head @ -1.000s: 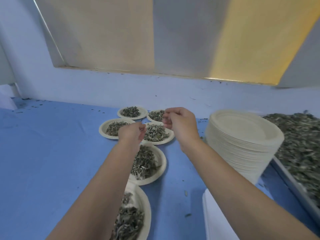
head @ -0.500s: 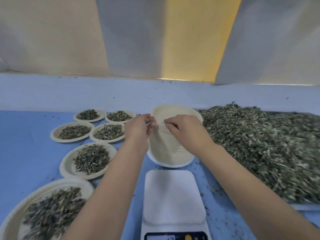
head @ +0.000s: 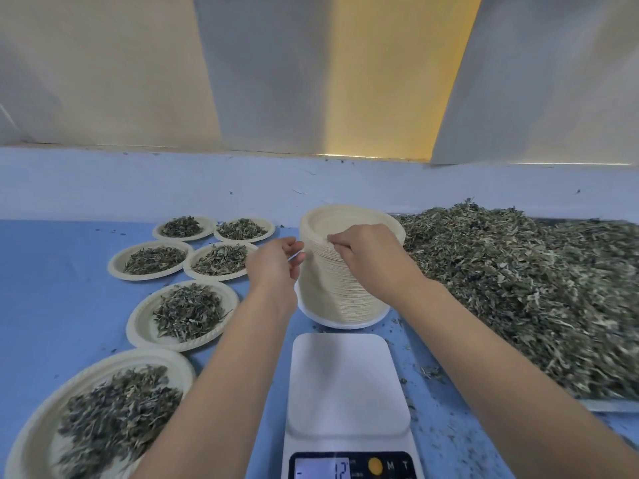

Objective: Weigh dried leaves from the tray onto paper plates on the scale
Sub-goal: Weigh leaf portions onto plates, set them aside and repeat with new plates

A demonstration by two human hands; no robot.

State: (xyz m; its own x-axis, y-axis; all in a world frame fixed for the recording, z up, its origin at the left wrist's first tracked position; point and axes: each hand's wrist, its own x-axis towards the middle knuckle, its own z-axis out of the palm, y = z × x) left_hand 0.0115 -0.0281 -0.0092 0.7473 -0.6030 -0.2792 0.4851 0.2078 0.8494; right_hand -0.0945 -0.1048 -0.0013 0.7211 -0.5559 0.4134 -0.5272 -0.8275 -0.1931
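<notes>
head view: left hand (head: 276,265), right hand (head: 367,254) at plate stack (head: 333,293) rim

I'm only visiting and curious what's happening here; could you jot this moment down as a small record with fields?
Scale: white digital kitchen scale, platform bare, display lit
Plate supply: tall stack of cream paper plates behind the scale
Right hand: fingers pinch the top plate at its rim
Left hand: curled at the stack's left edge; grip unclear
Filled: six paper plates of leaves on the blue table, left side
Leaf source: metal tray heaped with dried green leaves, right side
</notes>
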